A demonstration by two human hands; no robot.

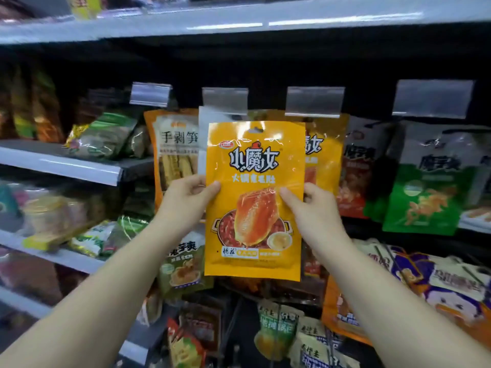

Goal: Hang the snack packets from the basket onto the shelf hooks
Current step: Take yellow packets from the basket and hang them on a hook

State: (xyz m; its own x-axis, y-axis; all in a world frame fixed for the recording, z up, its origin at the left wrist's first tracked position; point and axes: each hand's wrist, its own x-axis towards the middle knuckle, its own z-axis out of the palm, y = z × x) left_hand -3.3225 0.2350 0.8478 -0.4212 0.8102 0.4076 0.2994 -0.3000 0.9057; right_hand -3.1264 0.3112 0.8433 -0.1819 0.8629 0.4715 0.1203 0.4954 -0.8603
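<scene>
Snack packet held up to the hook row, not yet hung.

Near: the left hand and right hand each pinch a side edge of the yellow packet, thumbs on its printed face, fingers behind; the packet is upright, its hang hole just below the clear price tag of one hook, apparently still free of it; the basket is out of view, so how many packets remain cannot be told; threading the hole onto the hook seems the step left for this one. Beyond: matching yellow packets hang just behind, other packets to either side; sloped shelves at the left carry green packets; an upper shelf spans the top; the back of the bay is dim.
</scene>
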